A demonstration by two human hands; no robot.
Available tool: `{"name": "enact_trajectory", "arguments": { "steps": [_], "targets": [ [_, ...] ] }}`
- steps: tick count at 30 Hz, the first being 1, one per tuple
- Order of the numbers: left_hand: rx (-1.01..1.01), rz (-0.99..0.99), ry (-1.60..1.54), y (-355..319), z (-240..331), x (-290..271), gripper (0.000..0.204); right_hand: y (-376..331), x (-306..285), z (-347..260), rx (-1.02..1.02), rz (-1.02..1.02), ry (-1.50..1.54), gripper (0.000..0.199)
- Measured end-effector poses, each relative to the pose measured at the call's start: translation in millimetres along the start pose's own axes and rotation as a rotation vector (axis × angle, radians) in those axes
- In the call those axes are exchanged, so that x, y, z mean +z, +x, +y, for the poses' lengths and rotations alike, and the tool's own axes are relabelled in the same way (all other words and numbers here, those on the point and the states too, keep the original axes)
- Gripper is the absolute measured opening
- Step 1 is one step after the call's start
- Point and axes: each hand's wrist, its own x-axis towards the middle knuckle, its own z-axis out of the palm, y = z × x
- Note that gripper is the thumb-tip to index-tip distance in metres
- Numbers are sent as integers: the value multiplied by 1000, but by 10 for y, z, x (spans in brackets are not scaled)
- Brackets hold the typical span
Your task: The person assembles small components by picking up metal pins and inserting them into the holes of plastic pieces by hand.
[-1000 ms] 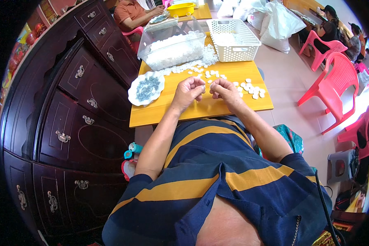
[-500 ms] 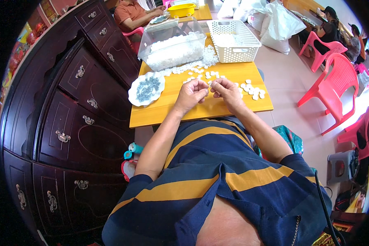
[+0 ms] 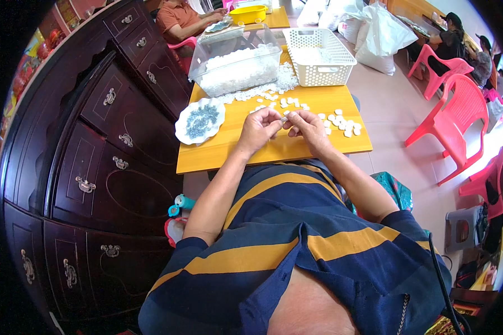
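Observation:
Over the front of the yellow table (image 3: 207, 160), my left hand (image 3: 258, 129) and my right hand (image 3: 309, 129) meet fingertip to fingertip. Both are closed in a pinch around a small pale piece (image 3: 284, 119), mostly covered by the fingers, so its kind is unclear. Small white rounded pieces (image 3: 341, 119) lie scattered to the right of my right hand and beyond both hands. On the left, a white scalloped plate (image 3: 183, 133) holds a heap of tiny dark grey-green parts (image 3: 201, 120).
At the table's back stand a clear plastic bin (image 3: 207, 78) of white pieces and a white perforated basket (image 3: 323, 76). Dark wooden drawers (image 3: 123, 106) line the left. Pink chairs (image 3: 458, 120) and white sacks (image 3: 380, 42) are at right. A person in orange (image 3: 176, 22) sits beyond.
My fingertips have shifted slightly, and a bit more of the small pale piece shows between them. The forearms and the things on the table stay where they were.

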Motion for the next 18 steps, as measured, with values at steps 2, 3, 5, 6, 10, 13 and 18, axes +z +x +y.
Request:
{"name": "enact_trajectory", "arguments": {
  "steps": [2,3,5,6,10,13,18],
  "targets": [
    [62,10,79,1,2,6,4,-2,-40,-19,127,-18,118,17],
    [62,11,79,1,1,5,4,15,-74,-3,196,-67,178,15],
    [142,10,182,3,17,15,2,44,-116,27,264,-113,238,14],
    [142,9,182,-1,26,17,2,59,-129,45,288,-139,247,13],
    [181,-27,350,-35,100,-5,3,57,-181,-33,443,-216,223,11],
    [170,-45,436,-48,97,-13,2,37,-186,-94,493,-217,218,11],
    [189,-50,415,-59,144,34,3,80,-267,11,470,-293,297,9]
  ]
}}
